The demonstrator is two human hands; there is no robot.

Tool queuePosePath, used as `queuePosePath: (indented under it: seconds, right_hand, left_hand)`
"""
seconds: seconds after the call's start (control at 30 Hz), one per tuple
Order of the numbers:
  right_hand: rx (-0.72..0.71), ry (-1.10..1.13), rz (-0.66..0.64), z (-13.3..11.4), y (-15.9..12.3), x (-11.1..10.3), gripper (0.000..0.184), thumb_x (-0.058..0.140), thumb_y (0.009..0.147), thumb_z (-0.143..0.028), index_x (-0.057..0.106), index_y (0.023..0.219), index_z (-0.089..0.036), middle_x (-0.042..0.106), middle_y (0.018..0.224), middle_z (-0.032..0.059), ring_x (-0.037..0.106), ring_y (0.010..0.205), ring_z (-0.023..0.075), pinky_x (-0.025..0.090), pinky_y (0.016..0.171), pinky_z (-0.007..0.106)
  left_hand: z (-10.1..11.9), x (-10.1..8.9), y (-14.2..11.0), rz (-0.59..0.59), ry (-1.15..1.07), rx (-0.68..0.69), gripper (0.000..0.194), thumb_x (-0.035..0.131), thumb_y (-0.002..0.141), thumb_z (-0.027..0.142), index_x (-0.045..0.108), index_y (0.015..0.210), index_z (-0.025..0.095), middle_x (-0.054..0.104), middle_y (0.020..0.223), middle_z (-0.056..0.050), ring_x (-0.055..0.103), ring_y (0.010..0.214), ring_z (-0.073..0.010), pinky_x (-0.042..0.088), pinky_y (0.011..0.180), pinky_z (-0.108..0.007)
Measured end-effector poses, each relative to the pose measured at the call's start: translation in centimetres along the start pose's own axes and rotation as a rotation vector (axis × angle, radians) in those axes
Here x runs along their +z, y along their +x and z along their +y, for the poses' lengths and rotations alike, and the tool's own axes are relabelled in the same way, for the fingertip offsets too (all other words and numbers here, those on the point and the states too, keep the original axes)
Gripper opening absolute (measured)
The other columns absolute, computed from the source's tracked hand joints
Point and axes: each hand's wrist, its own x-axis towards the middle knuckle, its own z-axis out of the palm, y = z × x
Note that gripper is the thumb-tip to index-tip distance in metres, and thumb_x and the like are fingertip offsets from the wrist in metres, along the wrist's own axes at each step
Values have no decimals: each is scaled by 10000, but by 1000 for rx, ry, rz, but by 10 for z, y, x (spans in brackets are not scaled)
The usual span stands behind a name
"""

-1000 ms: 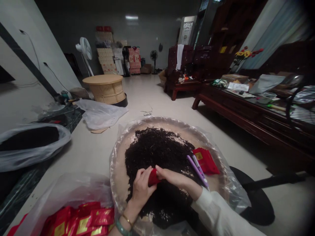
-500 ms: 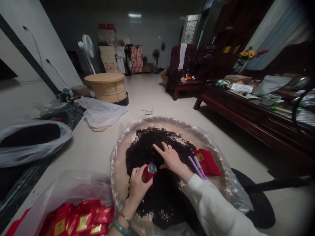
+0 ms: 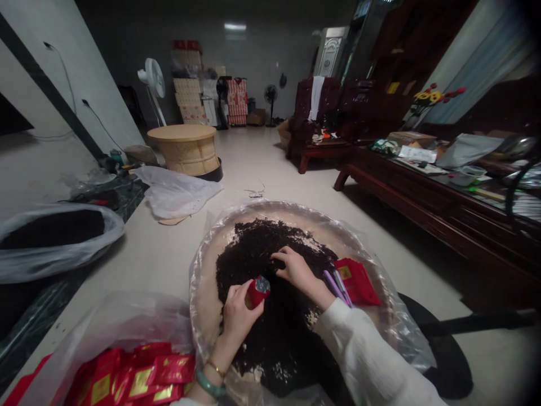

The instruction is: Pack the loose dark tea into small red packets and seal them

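My left hand [image 3: 239,313] is wrapped around a small red foil pouch [image 3: 257,290], its silvery mouth gaping up toward the right. Beside it, my right hand [image 3: 293,270] reaches over a heap of dark loose tea leaves [image 3: 253,248], fingers curled in toward the thumb at the leaves. How much sits between those fingertips is hard to see. The heap lies in a wide round tray [image 3: 205,316] lined with clear plastic. On the tray's right side rest a stack of flat red pouches [image 3: 359,282] and a purple-handled tool [image 3: 336,287], perhaps scissors or tweezers.
Front left, a clear plastic bag [image 3: 139,310] holds several red pouches [image 3: 139,378]. Another bag [image 3: 105,242] of dark material stands at the left edge. Beyond are a round wooden drum-like stand [image 3: 183,149] and a plastic sheet [image 3: 181,192]. A dark wooden table [image 3: 406,192] runs along the right.
My right hand's fingers, spread out over the leaves before, have curled in toward the thumb. My left hand keeps the red pouch in nearly the same place.
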Motion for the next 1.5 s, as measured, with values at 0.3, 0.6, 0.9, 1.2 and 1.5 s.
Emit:
queuePosePath:
  seconds: [0.3, 0.6, 0.9, 1.2, 1.5]
  right_hand:
    - [102, 600, -159, -5, -3, -42, 336, 633, 674, -263, 697, 986, -158, 691, 870, 25, 547, 522, 104, 466, 520, 239]
    - [29, 547, -448, -25, -3, -55, 300, 595, 649, -159, 723, 920, -162, 624, 623, -50, 500, 468, 77, 414, 480, 189]
    - [-86, 138, -167, -37, -6, -45, 382, 731, 630, -133, 711, 1008, -190, 676, 962, 59, 632, 858, 197, 484, 785, 288]
    - [-61, 467, -91, -42, -23, -29, 386, 570, 770, -104, 622, 1141, -198, 709, 938, 50, 672, 833, 171, 535, 761, 293]
    - [-194, 228, 7, -38, -43, -37, 191, 577, 839, -200, 684, 998, -201, 703, 901, 66, 625, 840, 201, 500, 810, 362]
  left_hand:
    - [16, 1, 18, -9, -49, 24, 442, 698, 678, 213, 624, 1113, 203, 661, 877, -47, 615, 825, -208, 557, 731, -328]
    - [21, 3, 24, -15, -69, 78, 503, 692, 648, 157, 598, 1140, 206, 670, 935, -58, 591, 870, -224, 554, 764, -354]
    - [20, 10, 23, 5, -58, 94, 524, 710, 651, 186, 584, 1160, 188, 666, 936, -65, 601, 869, -225, 561, 752, -349]
    - [19, 14, 21, 41, -38, 79, 505, 714, 677, 239, 587, 1159, 164, 669, 918, -69, 609, 854, -221, 558, 744, -342]
    - [17, 12, 13, 116, -117, 42, 543, 699, 700, 222, 551, 1219, 173, 634, 1012, -90, 610, 890, -226, 556, 745, -354]
